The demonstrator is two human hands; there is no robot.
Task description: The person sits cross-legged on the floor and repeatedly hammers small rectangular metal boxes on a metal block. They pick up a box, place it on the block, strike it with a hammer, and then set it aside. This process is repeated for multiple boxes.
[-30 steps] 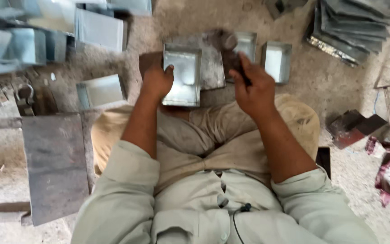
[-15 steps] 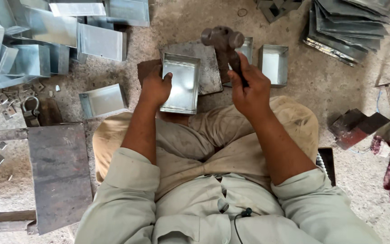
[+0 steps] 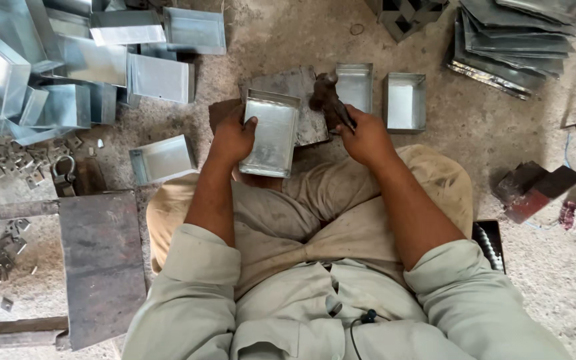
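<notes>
My left hand (image 3: 233,137) grips the left edge of a shallow sheet-metal tray (image 3: 273,133), thumb inside its rim, holding it over my knees. The tray's far end rests on a flat dark metal block (image 3: 295,93) on the ground. A rusty hammer (image 3: 328,100) is in my right hand (image 3: 367,137), its head lying on the block just right of the tray.
Two finished trays (image 3: 355,85) (image 3: 405,101) sit beyond the hammer. Another tray (image 3: 163,159) lies at left, with a heap of several trays (image 3: 68,73) behind it. Flat sheets (image 3: 518,40) are stacked top right. A dark steel plate (image 3: 101,260) lies by my left leg.
The hammer head has come down from its raised position onto the block beside the tray. My left hand has kept its grip on the tray.
</notes>
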